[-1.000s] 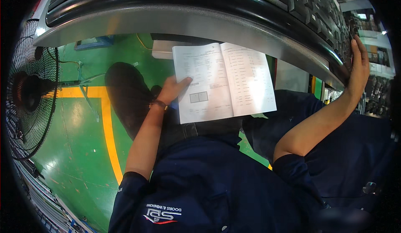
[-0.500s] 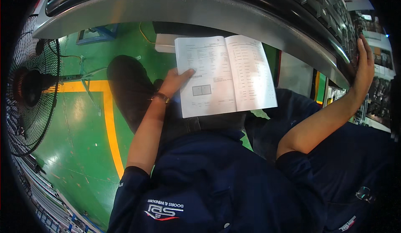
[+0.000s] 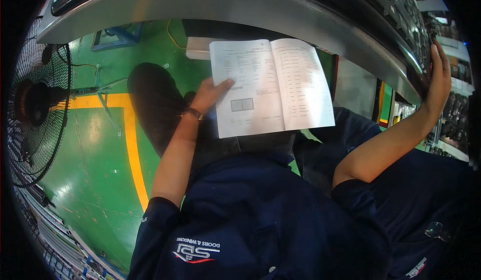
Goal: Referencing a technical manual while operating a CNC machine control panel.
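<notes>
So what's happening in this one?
A person holds an open booklet of printed pages over their lap, the left hand gripping its left edge with the thumb on the page. The right hand is stretched out beside the black keyboard; whether it touches a key cannot be told. Another person in dark clothing is close by on the right.
</notes>
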Motion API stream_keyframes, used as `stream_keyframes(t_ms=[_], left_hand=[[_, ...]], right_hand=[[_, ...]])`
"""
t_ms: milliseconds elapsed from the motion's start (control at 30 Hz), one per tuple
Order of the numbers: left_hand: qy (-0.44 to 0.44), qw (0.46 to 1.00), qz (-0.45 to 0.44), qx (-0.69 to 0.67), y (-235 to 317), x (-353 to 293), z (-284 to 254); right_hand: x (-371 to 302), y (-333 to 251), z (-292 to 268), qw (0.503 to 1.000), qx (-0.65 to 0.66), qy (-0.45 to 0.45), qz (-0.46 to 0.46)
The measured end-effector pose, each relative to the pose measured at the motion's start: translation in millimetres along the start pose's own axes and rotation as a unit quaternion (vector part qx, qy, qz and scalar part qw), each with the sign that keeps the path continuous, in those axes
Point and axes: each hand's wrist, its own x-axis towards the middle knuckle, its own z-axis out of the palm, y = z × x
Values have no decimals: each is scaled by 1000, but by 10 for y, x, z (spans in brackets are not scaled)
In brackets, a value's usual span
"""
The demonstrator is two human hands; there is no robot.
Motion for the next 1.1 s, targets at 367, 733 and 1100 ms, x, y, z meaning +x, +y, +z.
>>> stream_keyframes(t_ms=[367, 733, 1100], left_hand=[[-5, 1000, 3, 3, -59, 21, -26], [-5, 1000, 9, -9, -81, 21, -23], [8, 1000, 16, -12, -46, 8, 1]], right_hand=[[3, 27, 4, 1000, -3, 5, 12], [10, 15, -10, 1000, 1, 3, 20], [76, 125, -44, 1000, 8, -15, 25]])
